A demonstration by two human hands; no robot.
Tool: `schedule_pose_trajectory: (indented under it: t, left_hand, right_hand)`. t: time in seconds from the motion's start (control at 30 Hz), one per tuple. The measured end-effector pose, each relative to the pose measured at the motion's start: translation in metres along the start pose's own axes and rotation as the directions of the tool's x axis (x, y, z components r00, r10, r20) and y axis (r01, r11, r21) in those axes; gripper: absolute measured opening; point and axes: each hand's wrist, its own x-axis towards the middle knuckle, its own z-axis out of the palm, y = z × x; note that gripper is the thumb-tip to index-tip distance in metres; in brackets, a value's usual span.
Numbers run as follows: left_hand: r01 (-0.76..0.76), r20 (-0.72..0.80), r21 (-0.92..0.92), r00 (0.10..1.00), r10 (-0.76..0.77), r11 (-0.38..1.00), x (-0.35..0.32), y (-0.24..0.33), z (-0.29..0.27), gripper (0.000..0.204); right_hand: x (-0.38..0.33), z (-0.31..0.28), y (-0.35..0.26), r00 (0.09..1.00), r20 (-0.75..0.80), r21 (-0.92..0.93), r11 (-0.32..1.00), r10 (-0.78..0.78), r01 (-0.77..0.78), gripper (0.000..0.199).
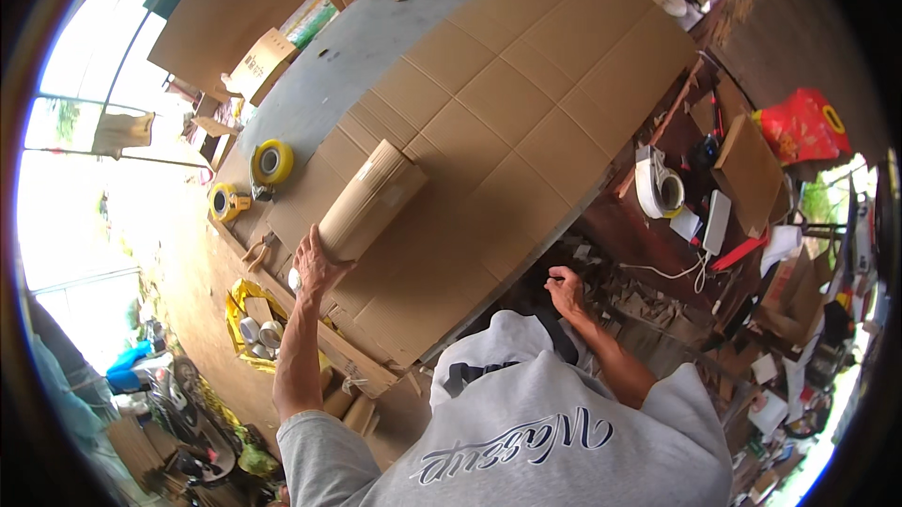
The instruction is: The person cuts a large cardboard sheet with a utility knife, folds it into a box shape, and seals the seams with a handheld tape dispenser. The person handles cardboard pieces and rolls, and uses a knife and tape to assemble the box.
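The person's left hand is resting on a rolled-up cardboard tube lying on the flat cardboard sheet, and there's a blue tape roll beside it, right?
Not quite: in the head view, the tape roll is yellow, not blue. The left hand does rest on the rolled brown cardboard tube, lying on the flat cardboard sheet.

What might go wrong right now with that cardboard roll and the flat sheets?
The left hand only presses one end of the cardboard roll, so it may spring open or roll. The flat cardboard sheet overhangs the table's near edge and could slide. The right hand is off the sheet, steadying nothing.

Table [329, 65] under cardboard sheets [507, 122] (flattened)
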Motion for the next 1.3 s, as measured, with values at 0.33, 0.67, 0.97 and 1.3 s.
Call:
schedule_pose_trajectory:
  t: [0.33, 0.67, 0.97, 1.3]
  left_hand:
    - [0.044, 0.013, 0.134, 0.999, -0.046, 0.990, 0.001, 0.006, 0.020, 0.129]
    - [0.026, 0.039, 0.145, 0.999, -0.032, 0.989, 0.006, -0.003, 0.023, 0.136]
    - [0.017, 0.050, 0.148, 0.998, -0.025, 0.989, -0.004, 0.015, 0.009, 0.136]
    - [0.020, 0.055, 0.180, 0.998, -0.030, 0.983, 0.002, -0.001, 0.019, 0.137]
  right_hand:
    - [0.017, -0.121, -0.003, 0.897, -0.363, -0.042, 0.966, -0.251, 0.254, 0.012]
    - [0.096, -0.300, 0.033, 0.579, -0.774, -0.507, 0.798, -0.255, -0.325, 0.022]
    - [0.101, -0.311, 0.007, 0.695, -0.702, -0.604, 0.649, -0.159, -0.462, 0.034]
    - [0.208, -0.343, -0.036, 0.883, -0.426, -0.661, 0.735, -0.197, -0.154, 0.038]
